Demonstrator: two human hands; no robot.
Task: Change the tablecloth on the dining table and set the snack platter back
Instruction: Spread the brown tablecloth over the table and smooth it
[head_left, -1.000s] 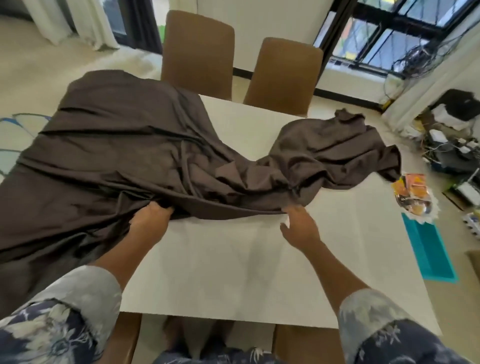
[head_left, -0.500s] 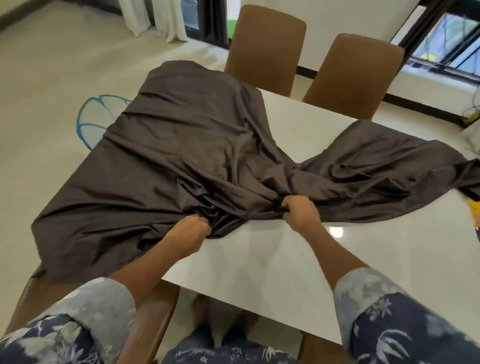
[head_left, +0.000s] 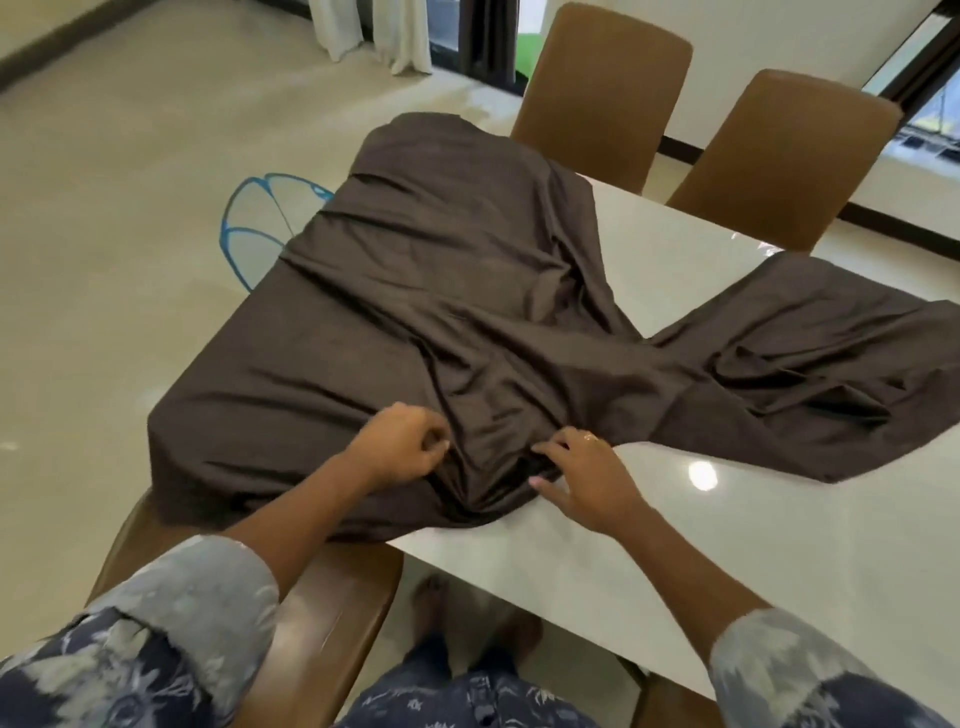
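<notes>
No word, label, brand or number could be read anywhere in the room. The brown tablecloth (head_left: 415, 312) was plain and the white table (head_left: 779, 545) unmarked. The sleeves (head_left: 182, 597) carried a leaf print, no letters.

Left sleeve (head_left: 156, 639), right sleeve (head_left: 810, 675): short, navy, pale leaf print, faded grey cuffs. Trousers (head_left: 467, 699): same print. Ring (head_left: 588, 438): right hand (head_left: 587, 480). Feet (head_left: 431, 597): bare

The brown tablecloth (head_left: 441, 291) is lying bunched across the white table (head_left: 779, 545); at six o'clock the left hand (head_left: 400, 447) is gripping a fold, the right hand (head_left: 587, 478) pressing beside it.
</notes>
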